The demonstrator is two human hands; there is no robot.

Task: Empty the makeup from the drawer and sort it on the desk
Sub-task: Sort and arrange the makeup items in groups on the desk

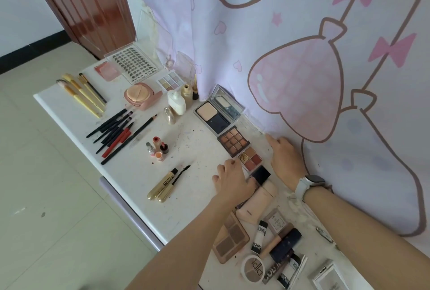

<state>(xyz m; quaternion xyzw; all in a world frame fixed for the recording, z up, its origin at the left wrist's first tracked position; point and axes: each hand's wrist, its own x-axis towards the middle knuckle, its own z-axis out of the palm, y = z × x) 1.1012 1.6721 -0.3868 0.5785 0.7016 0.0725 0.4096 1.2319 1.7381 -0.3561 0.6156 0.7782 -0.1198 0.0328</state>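
Nearest, a loose heap of tubes and a brown palette [230,241] crowds the desk [190,199] corner, some cut off by the frame edge. The left hand [232,179], fingers curled, rests on a small red-gold palette [250,159] and black case [261,174]; whether it grips either I cannot tell. The right hand [285,154] lies flat and relaxed beside them against the curtain [290,45]. Bare stained white surface stays free mid-desk. Farther off lie glossy gold mascaras [162,187], pencils [118,131], and brushes [81,93] near the far edge.

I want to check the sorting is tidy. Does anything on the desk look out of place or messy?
Yes. The gold mascara tube lies open, its black wand loose beside it. The white desk top is speckled with stains.
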